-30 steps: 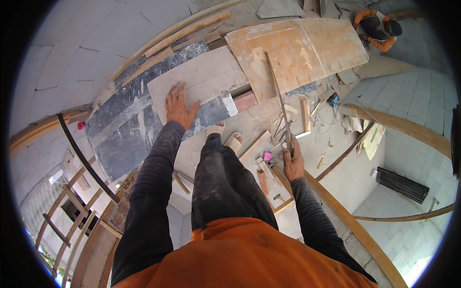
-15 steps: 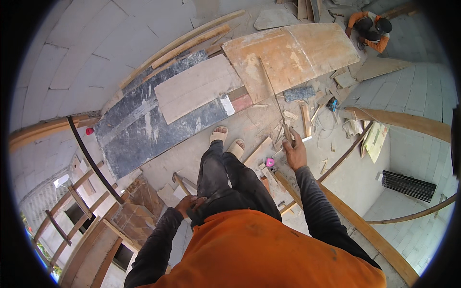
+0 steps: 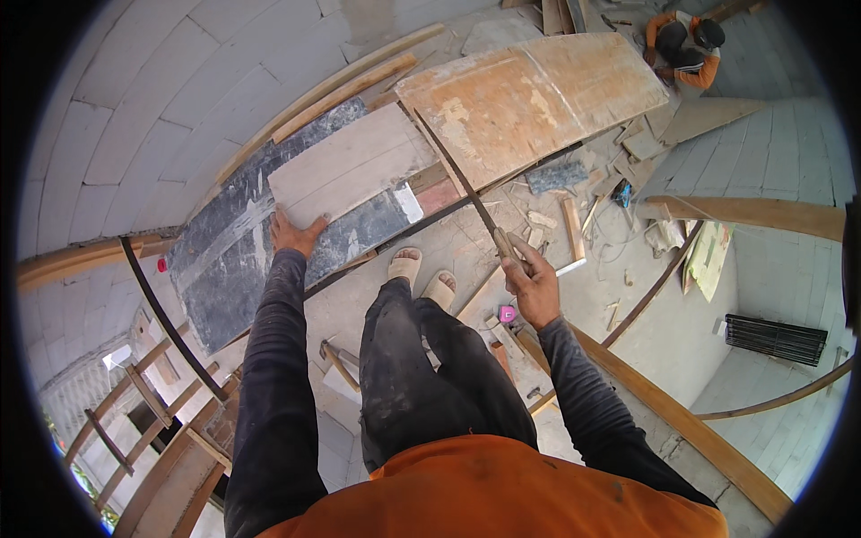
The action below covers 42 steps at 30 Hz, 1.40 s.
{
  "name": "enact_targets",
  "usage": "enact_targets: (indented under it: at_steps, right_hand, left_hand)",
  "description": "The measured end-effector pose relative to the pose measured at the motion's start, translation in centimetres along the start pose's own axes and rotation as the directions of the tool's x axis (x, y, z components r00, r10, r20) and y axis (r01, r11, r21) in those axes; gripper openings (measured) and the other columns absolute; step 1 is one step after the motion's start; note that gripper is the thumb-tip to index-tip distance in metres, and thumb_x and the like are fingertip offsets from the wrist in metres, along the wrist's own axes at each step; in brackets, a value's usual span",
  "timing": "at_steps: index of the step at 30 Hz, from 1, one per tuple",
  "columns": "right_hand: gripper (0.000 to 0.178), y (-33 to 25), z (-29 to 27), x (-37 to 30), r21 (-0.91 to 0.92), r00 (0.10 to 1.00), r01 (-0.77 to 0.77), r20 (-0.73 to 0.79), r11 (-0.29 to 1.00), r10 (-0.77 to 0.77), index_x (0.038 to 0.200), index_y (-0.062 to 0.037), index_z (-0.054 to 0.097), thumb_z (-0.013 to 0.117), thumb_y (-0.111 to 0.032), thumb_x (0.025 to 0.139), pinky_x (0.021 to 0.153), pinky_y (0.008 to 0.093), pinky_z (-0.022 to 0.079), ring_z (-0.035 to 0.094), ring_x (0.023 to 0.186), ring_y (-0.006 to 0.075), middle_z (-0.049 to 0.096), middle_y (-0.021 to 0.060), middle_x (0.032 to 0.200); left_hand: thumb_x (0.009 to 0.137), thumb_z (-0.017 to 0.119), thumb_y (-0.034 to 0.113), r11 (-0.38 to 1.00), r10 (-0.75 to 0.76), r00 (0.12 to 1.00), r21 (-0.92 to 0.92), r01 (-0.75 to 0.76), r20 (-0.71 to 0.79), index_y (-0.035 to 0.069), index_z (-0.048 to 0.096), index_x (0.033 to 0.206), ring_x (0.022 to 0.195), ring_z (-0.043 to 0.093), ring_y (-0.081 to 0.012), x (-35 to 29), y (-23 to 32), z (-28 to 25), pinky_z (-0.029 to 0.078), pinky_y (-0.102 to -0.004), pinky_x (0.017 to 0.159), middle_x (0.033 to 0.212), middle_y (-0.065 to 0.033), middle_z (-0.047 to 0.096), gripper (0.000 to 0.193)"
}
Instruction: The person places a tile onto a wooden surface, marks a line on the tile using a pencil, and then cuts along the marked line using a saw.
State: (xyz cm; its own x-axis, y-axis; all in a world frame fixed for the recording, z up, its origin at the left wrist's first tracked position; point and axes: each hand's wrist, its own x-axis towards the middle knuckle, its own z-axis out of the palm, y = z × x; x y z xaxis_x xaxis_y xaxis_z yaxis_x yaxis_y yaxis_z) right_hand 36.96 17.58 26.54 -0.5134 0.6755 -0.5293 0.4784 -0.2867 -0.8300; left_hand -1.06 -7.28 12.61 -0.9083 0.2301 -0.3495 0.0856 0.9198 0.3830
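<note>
My right hand point(image 3: 535, 283) is wrapped round the wooden handle of a handsaw point(image 3: 477, 202). The saw's long, narrow blade points up and left, and its tip lies over the gap between a pale grey board point(image 3: 354, 160) and an orange-brown plywood sheet point(image 3: 520, 108). With its fingers spread, my left hand point(image 3: 296, 235) presses on the near left corner of the pale board. That board rests on a dark, white-smeared panel point(image 3: 229, 278). Whether the blade touches either sheet I cannot tell.
Offcuts, a pink tape measure point(image 3: 508, 314), a hammer point(image 3: 339, 363) and a blue tool point(image 3: 621, 192) lie on the floor. Long timbers point(image 3: 345, 97) run along the block wall. A co-worker point(image 3: 686, 49) crouches at the far right. A wooden beam point(image 3: 664, 417) crosses beside my right arm.
My left hand has left my waist and reached forward onto the pale board. The saw has swung left, its tip now by that board's right end.
</note>
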Motion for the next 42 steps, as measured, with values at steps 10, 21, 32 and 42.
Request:
enact_targets:
  at_steps: [10, 21, 32, 42]
  right_hand:
    - [0.051, -1.0, -0.3, -0.4, 0.018, 0.984, -0.052, 0.171, 0.998, 0.048, 0.15, -0.0033, 0.058, 0.068, -0.013, 0.101, 0.059, 0.0258, 0.04, 0.048, 0.063, 0.0061, 0.056, -0.0039, 0.071]
    - [0.054, -1.9, -1.2, -1.6, 0.035, 0.999, -0.009, 0.049, 0.999, 0.007, 0.153, -0.0054, 0.053, 0.069, -0.008, 0.101, 0.059, 0.0224, 0.039, 0.048, 0.065, 0.0027, 0.065, -0.0033, 0.083]
    - [0.057, -1.1, -2.6, -2.6, 0.025, 0.998, -0.058, 0.027, 0.998, 0.058, 0.155, -0.004, 0.051, 0.068, -0.006, 0.101, 0.062, 0.0207, 0.041, 0.051, 0.07, 0.0008, 0.071, -0.0005, 0.098]
    - [0.057, -2.3, -1.2, -2.8, -0.022, 0.996, -0.077, 0.043, 0.997, 0.077, 0.155, -0.0023, 0.051, 0.067, -0.007, 0.101, 0.062, 0.0214, 0.041, 0.051, 0.07, 0.0022, 0.07, -0.0001, 0.095]
  left_hand:
    - [0.074, 0.092, 0.036, 0.995, 0.102, 0.995, -0.005, -0.102, 0.021, -0.001, 0.039, 0.157, 0.15, 0.037, -0.0446, 0.2, -3.0, -0.4, 0.031, -0.0483, 0.126, 0.16, -0.0305, 0.041, 0.106]
    - [0.054, 0.1, 0.054, 0.883, 0.339, 0.925, 0.281, -0.376, 0.173, 0.026, 0.017, 0.171, 0.162, 0.012, -0.0413, -3.8, -0.4, -1.9, 0.021, -0.0597, 0.129, 0.177, -0.0184, 0.007, 0.147]
    - [0.058, 0.1, 0.047, 0.805, 0.339, 0.867, 0.365, -0.469, 0.366, 0.029, 0.02, 0.17, 0.16, 0.021, -0.0383, -0.3, 2.4, -3.7, 0.028, -0.0545, 0.13, 0.176, -0.0106, 0.017, 0.139]
    - [0.062, 0.098, 0.052, 0.802, 0.325, 0.865, 0.373, -0.466, 0.382, 0.025, 0.019, 0.17, 0.16, 0.021, -0.0381, 0.2, 2.3, -3.8, 0.025, -0.0537, 0.13, 0.175, -0.0107, 0.019, 0.137]
